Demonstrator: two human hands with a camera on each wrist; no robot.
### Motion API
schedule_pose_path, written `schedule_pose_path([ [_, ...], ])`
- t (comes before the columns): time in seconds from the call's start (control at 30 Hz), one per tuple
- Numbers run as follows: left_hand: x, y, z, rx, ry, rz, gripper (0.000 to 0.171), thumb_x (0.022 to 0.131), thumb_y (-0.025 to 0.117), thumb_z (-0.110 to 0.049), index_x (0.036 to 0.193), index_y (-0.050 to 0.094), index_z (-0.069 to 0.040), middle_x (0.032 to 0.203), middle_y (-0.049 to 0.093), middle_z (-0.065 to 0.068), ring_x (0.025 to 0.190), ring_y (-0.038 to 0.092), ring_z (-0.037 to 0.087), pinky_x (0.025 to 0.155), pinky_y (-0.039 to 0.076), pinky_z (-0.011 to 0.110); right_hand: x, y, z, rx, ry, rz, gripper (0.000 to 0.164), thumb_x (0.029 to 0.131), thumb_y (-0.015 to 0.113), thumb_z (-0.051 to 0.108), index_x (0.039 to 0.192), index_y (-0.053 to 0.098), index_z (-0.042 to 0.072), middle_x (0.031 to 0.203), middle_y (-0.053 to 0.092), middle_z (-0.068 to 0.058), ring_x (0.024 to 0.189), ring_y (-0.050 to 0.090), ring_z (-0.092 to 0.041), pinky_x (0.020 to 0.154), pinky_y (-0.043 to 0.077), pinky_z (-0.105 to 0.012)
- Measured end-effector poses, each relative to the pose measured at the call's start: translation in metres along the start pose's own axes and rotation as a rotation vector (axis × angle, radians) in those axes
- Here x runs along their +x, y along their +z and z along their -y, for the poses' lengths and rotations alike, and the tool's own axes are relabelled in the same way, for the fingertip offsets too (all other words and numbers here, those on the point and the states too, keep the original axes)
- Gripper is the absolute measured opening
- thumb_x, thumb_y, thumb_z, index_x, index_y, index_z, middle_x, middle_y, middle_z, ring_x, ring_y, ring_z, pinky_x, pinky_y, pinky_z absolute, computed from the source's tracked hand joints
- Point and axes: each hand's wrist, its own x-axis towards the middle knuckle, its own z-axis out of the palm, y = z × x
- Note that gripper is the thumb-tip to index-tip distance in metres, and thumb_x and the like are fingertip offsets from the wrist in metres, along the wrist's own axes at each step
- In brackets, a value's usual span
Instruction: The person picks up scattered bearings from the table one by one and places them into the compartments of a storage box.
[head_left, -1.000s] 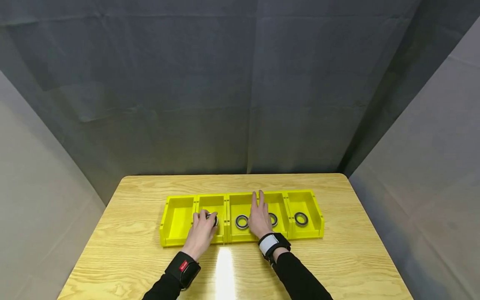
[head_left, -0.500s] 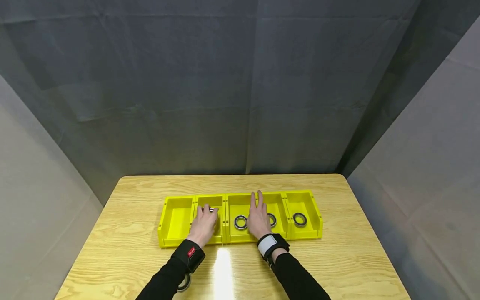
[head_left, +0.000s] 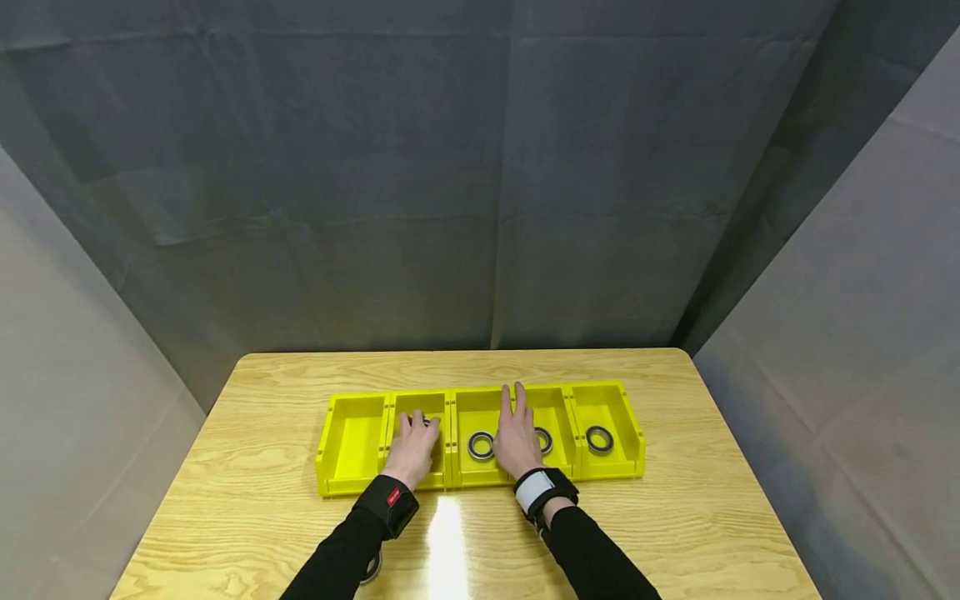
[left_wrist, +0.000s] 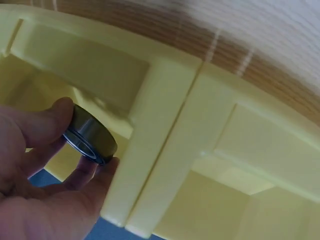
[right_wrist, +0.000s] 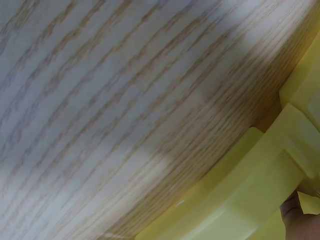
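Note:
In the left wrist view, my left hand (left_wrist: 47, 165) pinches a metal ball bearing (left_wrist: 95, 135) between thumb and fingers, tilted inside a yellow bin. The head view puts this left hand (head_left: 410, 450) over the second bin from the left, hiding most of that bearing. My right hand (head_left: 516, 437) lies over the wide middle bin, index and middle fingers straight toward its back wall. A bearing (head_left: 481, 457) sits left of it and another bearing (head_left: 549, 442), partly covered, right of it. Only the thumb (right_wrist: 300, 225) shows in the right wrist view.
The joined yellow bins (head_left: 356, 396) form a row across the wooden table (head_left: 255, 467). In the rightmost bin lies another bearing (head_left: 599, 452). One more bearing (head_left: 377, 567) is on the table, partly behind the left sleeve (head_left: 337, 558). A dark curtain (head_left: 495, 208) hangs behind.
My left hand has moved slightly right and farther into the second bin with its bearing. The table bearing came into sight beside the left sleeve. My right hand has stayed nearly still.

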Motion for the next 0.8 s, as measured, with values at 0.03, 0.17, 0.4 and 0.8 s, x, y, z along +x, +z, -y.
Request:
schedule_pose_path([
  [0.03,0.0,0.001,0.0,0.001,-0.001,0.003,0.051,0.082,0.068,0.017,0.13,0.062,0.001,0.124,0.053,0.033,0.11,0.05,0.049,0.055,0.053,0.034,0.0,0.0,0.0,-0.001,0.002,0.002,0.077,0.089,0.065,-0.004,0.157,0.03,0.006,0.165,0.02,-0.021,0.106,0.054,-0.037,0.052,0.04,-0.026],
  [0.17,0.0,0.006,0.001,-0.012,-0.013,0.018,0.049,0.083,0.066,0.018,0.128,0.062,0.002,0.122,0.053,0.033,0.107,0.049,0.048,0.053,0.052,0.034,-0.001,0.0,0.001,0.003,0.007,0.006,0.077,0.089,0.065,-0.004,0.157,0.03,0.006,0.165,0.02,-0.021,0.11,0.055,-0.04,0.053,0.042,-0.027],
  [0.4,-0.002,0.012,0.002,-0.02,-0.012,0.001,0.044,0.082,0.064,0.019,0.122,0.063,0.003,0.12,0.053,0.036,0.106,0.048,0.051,0.052,0.054,0.037,-0.001,0.001,0.002,0.002,0.002,0.009,0.078,0.09,0.066,-0.003,0.158,0.029,0.006,0.164,0.02,-0.022,0.112,0.056,-0.043,0.056,0.046,-0.029],
  [0.8,0.002,0.016,0.001,-0.037,-0.05,0.045,0.038,0.083,0.065,0.018,0.118,0.065,0.002,0.109,0.053,0.031,0.094,0.045,0.042,0.052,0.051,0.038,-0.001,-0.001,0.001,-0.012,-0.01,-0.013,0.075,0.089,0.066,-0.003,0.156,0.032,0.005,0.163,0.021,-0.022,0.107,0.057,-0.04,0.056,0.047,-0.03],
])
